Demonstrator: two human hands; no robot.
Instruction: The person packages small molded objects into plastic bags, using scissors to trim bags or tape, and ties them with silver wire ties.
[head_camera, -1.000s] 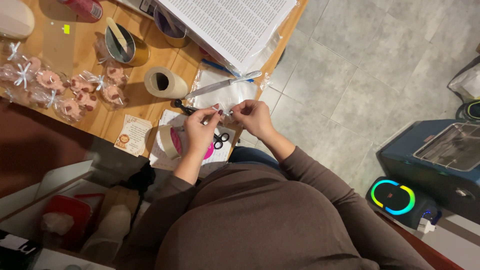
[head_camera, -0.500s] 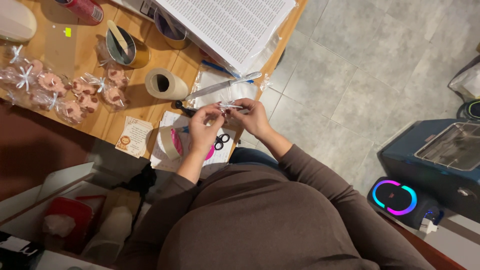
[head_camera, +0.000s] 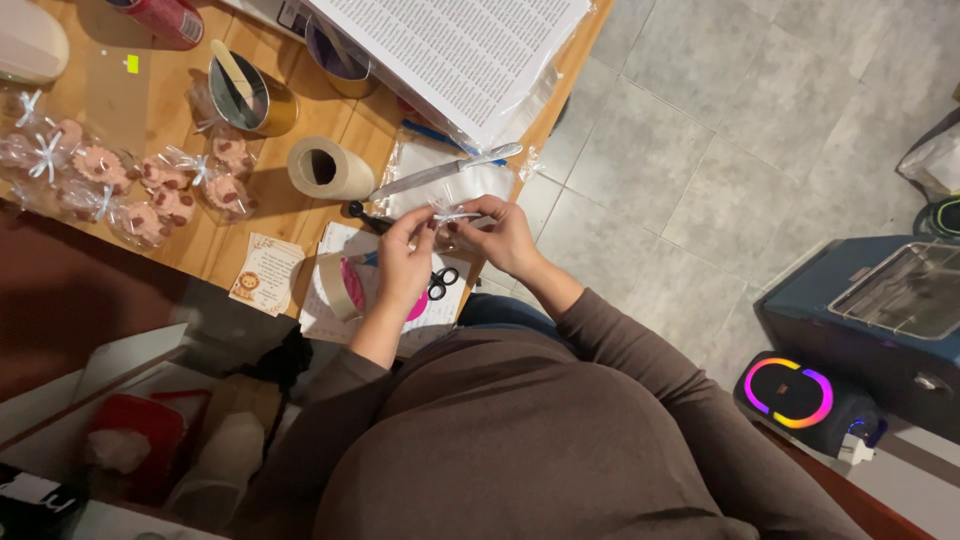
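My left hand (head_camera: 403, 262) and my right hand (head_camera: 503, 236) meet over the near edge of the wooden table (head_camera: 285, 215). Between their fingertips they pinch a small clear bag tied with a thin white ribbon (head_camera: 452, 214); what is inside the bag is hidden by the fingers. Under my hands lie black-handled scissors (head_camera: 441, 280) and a stack of clear plastic bags (head_camera: 440, 185). A roll of tape (head_camera: 330, 284) stands just left of my left hand.
Several wrapped pink treats with white bows (head_camera: 150, 185) lie at the left. A paper roll (head_camera: 328, 167), a metal tin (head_camera: 247, 92), a printed sheet (head_camera: 450, 50) and a small card (head_camera: 264, 275) are on the table. A lit speaker (head_camera: 790, 395) stands on the tiled floor.
Both hands have drawn the ribbon ends outward and shifted slightly up the table. The speaker's light ring has changed colour.
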